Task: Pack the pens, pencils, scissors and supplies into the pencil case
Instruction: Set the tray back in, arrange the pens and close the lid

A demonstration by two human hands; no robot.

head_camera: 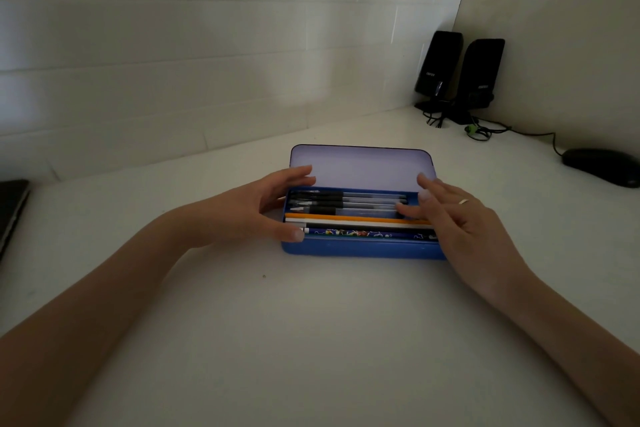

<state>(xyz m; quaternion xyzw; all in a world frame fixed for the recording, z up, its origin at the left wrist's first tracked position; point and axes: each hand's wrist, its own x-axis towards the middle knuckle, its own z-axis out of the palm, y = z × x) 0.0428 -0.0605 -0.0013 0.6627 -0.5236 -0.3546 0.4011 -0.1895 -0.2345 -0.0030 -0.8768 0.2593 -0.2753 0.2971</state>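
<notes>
A blue pencil case (360, 249) lies open in the middle of the white table, its pale lid (360, 166) tilted back. Inside lie several clear pens with black grips (346, 202), an orange pencil (346, 218), a white pencil (346, 224) and a patterned blue pencil (349, 233). My left hand (263, 208) is at the case's left end, fingers straight, thumb touching the front left corner. My right hand (460, 218) hovers over the right end, fingers spread and straight, thumb lying on the pens' ends. No scissors are in view.
Two black speakers (460, 73) with tangled cables stand in the far right corner. A black mouse (602, 166) lies at the right edge. A dark flat object (10, 211) sits at the left edge. White walls bound the table behind and right.
</notes>
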